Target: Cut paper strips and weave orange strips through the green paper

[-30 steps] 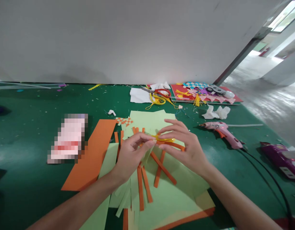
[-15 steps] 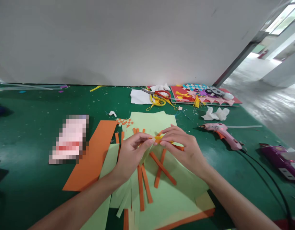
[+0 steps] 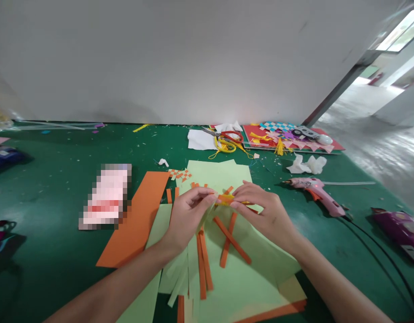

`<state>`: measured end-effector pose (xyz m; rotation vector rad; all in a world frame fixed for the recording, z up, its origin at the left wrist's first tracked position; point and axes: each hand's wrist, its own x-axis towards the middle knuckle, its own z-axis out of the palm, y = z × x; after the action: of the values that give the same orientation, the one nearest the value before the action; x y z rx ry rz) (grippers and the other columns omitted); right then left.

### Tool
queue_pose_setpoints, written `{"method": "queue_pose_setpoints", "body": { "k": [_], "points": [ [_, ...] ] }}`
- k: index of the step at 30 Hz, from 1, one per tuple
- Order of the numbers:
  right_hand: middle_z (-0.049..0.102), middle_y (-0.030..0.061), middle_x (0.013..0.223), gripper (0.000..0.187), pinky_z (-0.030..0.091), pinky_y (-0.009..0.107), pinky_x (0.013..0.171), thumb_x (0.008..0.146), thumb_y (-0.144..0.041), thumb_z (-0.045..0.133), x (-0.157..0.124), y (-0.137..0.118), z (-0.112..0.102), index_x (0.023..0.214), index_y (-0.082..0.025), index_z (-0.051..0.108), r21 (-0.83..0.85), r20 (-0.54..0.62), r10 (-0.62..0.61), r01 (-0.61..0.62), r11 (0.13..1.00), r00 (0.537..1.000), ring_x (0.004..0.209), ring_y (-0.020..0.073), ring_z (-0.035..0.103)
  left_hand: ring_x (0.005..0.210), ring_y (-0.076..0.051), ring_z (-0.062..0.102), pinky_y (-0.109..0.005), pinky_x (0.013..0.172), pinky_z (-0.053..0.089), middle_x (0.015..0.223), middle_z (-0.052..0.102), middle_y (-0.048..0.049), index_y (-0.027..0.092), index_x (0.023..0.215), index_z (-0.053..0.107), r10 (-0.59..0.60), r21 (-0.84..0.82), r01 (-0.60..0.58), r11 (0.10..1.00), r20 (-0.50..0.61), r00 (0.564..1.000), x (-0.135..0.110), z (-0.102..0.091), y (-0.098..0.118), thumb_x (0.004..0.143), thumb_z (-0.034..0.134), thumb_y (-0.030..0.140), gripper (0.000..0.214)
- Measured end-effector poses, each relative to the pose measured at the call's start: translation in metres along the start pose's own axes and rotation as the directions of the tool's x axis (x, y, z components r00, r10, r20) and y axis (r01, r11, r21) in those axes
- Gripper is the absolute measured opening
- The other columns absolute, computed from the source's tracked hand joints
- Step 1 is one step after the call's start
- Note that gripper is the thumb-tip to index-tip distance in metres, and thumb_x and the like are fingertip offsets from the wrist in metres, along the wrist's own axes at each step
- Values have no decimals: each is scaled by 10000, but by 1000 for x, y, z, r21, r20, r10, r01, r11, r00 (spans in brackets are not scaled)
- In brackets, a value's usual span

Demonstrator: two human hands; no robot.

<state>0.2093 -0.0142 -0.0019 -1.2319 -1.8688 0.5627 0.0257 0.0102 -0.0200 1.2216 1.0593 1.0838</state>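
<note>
You are pinching a small yellow and orange paper piece [image 3: 227,198] between both hands, just above the light green paper [image 3: 247,278]. Your left hand [image 3: 187,216] is squeezing its left end, with thumb and fingers shut tight on it. Your right hand [image 3: 267,217] is pinching the right end, fingers close together. Orange paper strips [image 3: 232,240] are lying right under your hands. An orange sheet [image 3: 136,220] is lying to their left. A pink glue gun [image 3: 316,190] is resting on the green table [image 3: 52,188], well off to the right.
</note>
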Motion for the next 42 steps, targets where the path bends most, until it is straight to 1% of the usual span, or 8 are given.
{"method": "queue_pose_setpoints", "body": {
  "k": [4, 9, 14, 18, 22, 29, 34, 42],
  "points": [
    [673, 38, 758, 177, 444, 371, 869, 859, -232, 579, 1, 3, -5, 707, -196, 662, -4, -22, 20, -20, 1000, 1000, 748, 173, 605, 703, -106, 630, -199, 706, 482, 727, 691, 7, 178, 802, 674, -113, -232, 103, 967, -31, 993, 9, -5, -2, 751, 712, 303, 140],
    [655, 51, 747, 296, 454, 294, 684, 929, -287, 459, 1, 2, -4, 751, -182, 673, 53, 8, 94, -94, 994, 996, 735, 167, 597, 658, -80, 615, -195, 702, 509, 688, 653, 30, 169, 730, 631, -279, -585, 282, 760, 98, 955, 18, -13, 0, 714, 749, 305, 181],
    [637, 35, 685, 234, 439, 299, 667, 914, -255, 493, -3, 3, 17, 774, -180, 664, -22, 148, -74, 78, 997, 986, 685, 158, 546, 669, -89, 629, -210, 718, 531, 704, 646, 19, 161, 707, 620, -287, -618, 320, 719, 155, 945, 21, -18, -2, 696, 761, 326, 218],
    [634, 49, 720, 223, 421, 317, 684, 917, -226, 476, -4, 0, 30, 795, -172, 654, -153, 292, -259, 312, 938, 921, 709, 167, 522, 674, -72, 625, -180, 702, 533, 731, 639, 19, 156, 725, 628, -267, -649, 332, 684, 201, 943, 21, -22, -5, 707, 758, 315, 207],
    [638, 61, 789, 249, 411, 321, 718, 937, -202, 424, 1, -7, 29, 849, -169, 655, -315, 406, -273, 414, 854, 872, 765, 178, 537, 626, -65, 615, -161, 645, 535, 723, 636, 10, 150, 720, 632, -290, -645, 373, 667, 237, 927, 22, -25, -5, 719, 747, 333, 216],
    [652, 50, 789, 245, 384, 305, 689, 945, -215, 427, 12, -13, 22, 855, -173, 651, -434, 451, -163, 376, 818, 877, 747, 171, 569, 628, -71, 625, -159, 646, 540, 701, 650, 7, 139, 726, 655, -272, -667, 344, 660, 215, 938, 26, -26, -6, 705, 762, 294, 190],
    [656, 50, 773, 135, 394, 321, 663, 871, -261, 562, 9, -15, 40, 866, -155, 645, -522, 467, -63, 332, 785, 882, 721, 192, 588, 623, -75, 629, -172, 649, 537, 708, 657, 7, 143, 733, 659, -252, -655, 324, 682, 205, 946, 27, -27, -9, 714, 755, 310, 193],
    [596, 27, 706, 149, 344, 328, 622, 860, -154, 538, 1, -4, 56, 723, -165, 596, -617, 406, -182, 416, 669, 895, 676, 181, 527, 650, -99, 636, -210, 681, 542, 720, 660, -8, 136, 742, 660, -205, -668, 294, 684, 211, 956, 27, -28, -12, 741, 735, 292, 173]
  ]
}}
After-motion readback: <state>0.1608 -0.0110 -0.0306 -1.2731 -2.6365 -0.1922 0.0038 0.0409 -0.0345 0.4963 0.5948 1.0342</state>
